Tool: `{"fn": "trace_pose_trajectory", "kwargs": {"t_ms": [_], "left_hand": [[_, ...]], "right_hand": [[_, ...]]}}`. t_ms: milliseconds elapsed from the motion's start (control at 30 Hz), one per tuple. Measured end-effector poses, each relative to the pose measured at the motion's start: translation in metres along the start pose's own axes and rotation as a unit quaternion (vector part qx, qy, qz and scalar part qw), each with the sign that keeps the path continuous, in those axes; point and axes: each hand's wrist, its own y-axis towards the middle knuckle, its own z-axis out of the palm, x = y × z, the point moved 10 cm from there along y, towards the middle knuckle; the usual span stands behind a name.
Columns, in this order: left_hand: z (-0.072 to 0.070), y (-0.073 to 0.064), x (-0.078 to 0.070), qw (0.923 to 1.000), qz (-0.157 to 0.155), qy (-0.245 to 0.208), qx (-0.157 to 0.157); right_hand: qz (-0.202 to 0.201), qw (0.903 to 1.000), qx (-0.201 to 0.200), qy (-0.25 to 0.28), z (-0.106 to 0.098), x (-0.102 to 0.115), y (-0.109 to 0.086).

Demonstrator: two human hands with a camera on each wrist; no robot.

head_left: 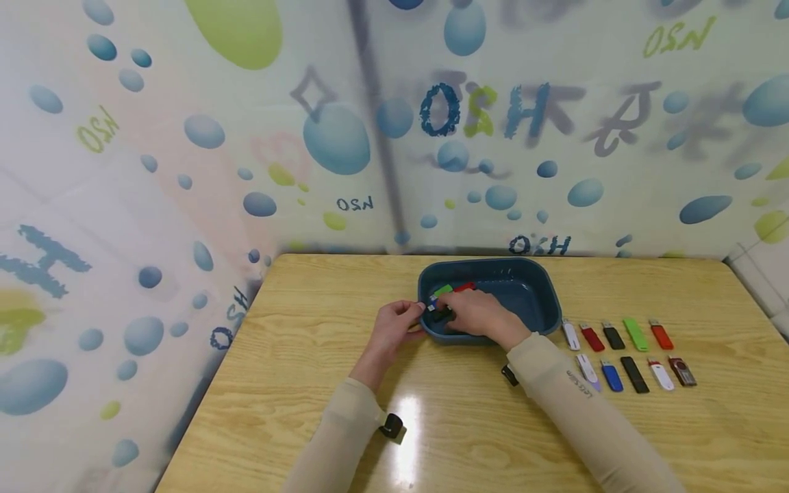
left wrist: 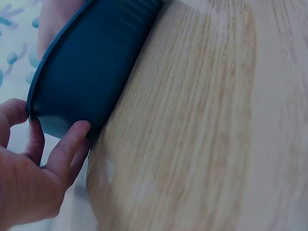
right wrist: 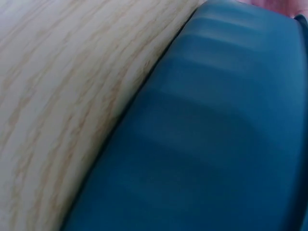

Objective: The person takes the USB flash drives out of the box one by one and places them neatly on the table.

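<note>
left hand (head_left: pixel 397 320) pinches a dark-blue oblong plastic tub (head_left: pixel 527 298) — right hand (head_left: pixel 481 313) among small slim multicoloured usb sticks (head_left: pixel 442 291) inside — can't tell its grasp.

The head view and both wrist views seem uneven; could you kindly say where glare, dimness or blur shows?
Head view: a bright glare streak on the table; left wrist view: rather dim, though the left hand stays readable; right wrist view: soft overall, including the close-up blue bin.

Booth-like indoor workspace: wood-grain table (head_left: pixel 277 342) against bubble-printed backdrop (head_left: pixel 394 164)
</note>
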Motion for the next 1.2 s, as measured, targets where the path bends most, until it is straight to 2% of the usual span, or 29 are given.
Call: {"fn": "trace_pose_trajectory", "kwargs": {"t_ms": [600,1000,1200], "left_hand": [[0.002,-0.001,0.0,0.9999,-0.001,-0.014,0.008],[0.0,0.0,0.001,0.9999,-0.005,-0.009,0.004],[0.0,0.001,0.002,1.0,-0.003,-0.003,0.007]], "right_hand": [[-0.016,0.9997,-0.007,-0.016,0.0,0.002,-0.004],[0.032,0.9987,-0.022,-0.033,-0.005,-0.011,-0.007],[0.065,0.9962,-0.051,-0.028,-0.008,-0.019,-0.005]]}}
